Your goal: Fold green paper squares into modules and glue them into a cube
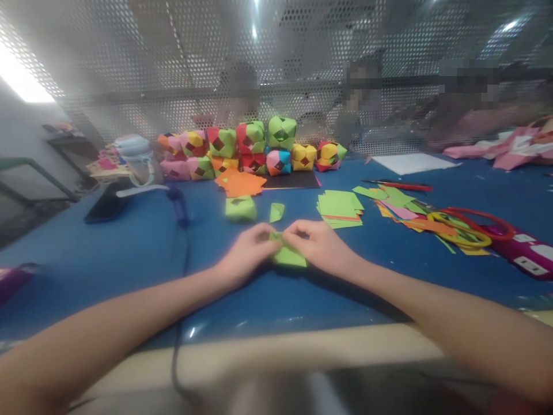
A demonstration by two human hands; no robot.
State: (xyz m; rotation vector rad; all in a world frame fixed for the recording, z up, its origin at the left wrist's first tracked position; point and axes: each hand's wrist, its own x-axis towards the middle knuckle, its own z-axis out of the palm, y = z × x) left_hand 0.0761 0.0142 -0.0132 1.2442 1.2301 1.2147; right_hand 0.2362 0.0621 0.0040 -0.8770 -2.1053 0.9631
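Observation:
Between my two hands is a green paper sheet [290, 256], close to the front of the blue table. My left hand [248, 251] pinches its left upper part between thumb and fingers. The fingers of my right hand [317, 245] close on its upper right side. The fingertips hide the sheet's far edge, so its folds cannot be made out. Just beyond my hands lies a small folded green paper piece [277, 212]. A green folded paper block [241, 208] sits left of it, and a stack of green paper squares [340, 206] lies to the right.
Colourful folded-paper cubes [252, 138] stand stacked at the back before a perforated screen [194, 52]. Paper scraps [401, 207], yellow-handled scissors [458, 230] and a purple power strip [527, 251] lie right. A blue glue gun [178, 204], phone [103, 203] and cup [137, 158] are left.

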